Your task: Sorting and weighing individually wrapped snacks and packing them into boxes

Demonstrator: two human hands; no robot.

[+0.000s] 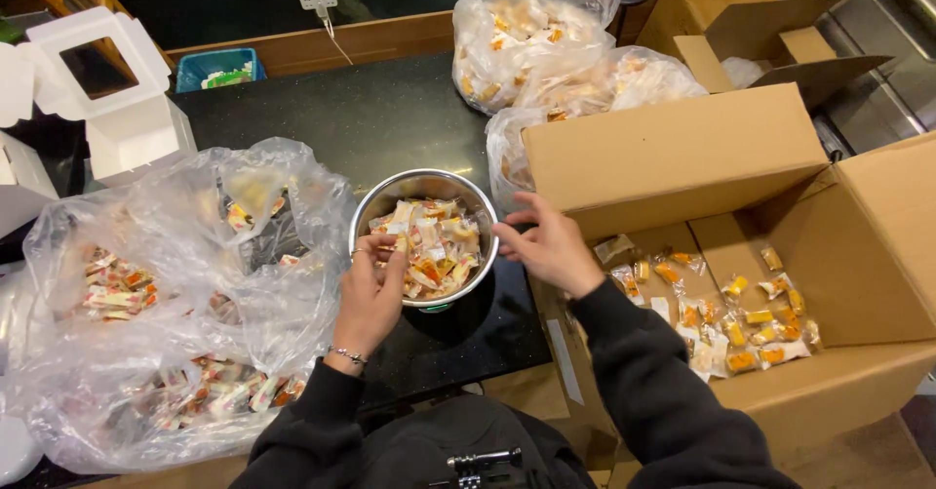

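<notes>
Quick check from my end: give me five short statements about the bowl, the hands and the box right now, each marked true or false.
1. The metal bowl holds wrapped candies. True.
2. The left hand rests flat on the plastic bag. False: its fingers reach into the bowl among the candies.
3. The right hand is at the bowl's right rim. True.
4. The open cardboard box is empty. False: loose wrapped candies lie on its bottom.
5. The bowl stands on a white tablecloth. False: it stands on a dark glossy countertop.
</notes>
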